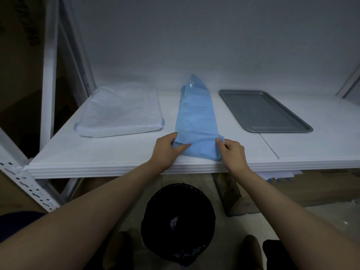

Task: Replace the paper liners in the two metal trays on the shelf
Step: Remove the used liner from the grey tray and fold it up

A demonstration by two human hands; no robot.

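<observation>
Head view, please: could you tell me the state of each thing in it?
Left tray: wrapped in white liner.
Right tray: bare, unlined.
Blue liner: folded, lying on shelf.
Left hand: pinching blue liner's near end.
Right hand: pinching blue liner's near end.
Bin: open, black-bagged.

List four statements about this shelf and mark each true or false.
1. The left hand and the right hand both pinch the near end of the blue sheet. True.
2. The grey tray on the right holds a liner. False: it is bare.
3. A white sheet lies spread on the left of the shelf. True.
4. The black bin stands on the shelf. False: it stands on the floor, below the shelf's front edge.
</observation>
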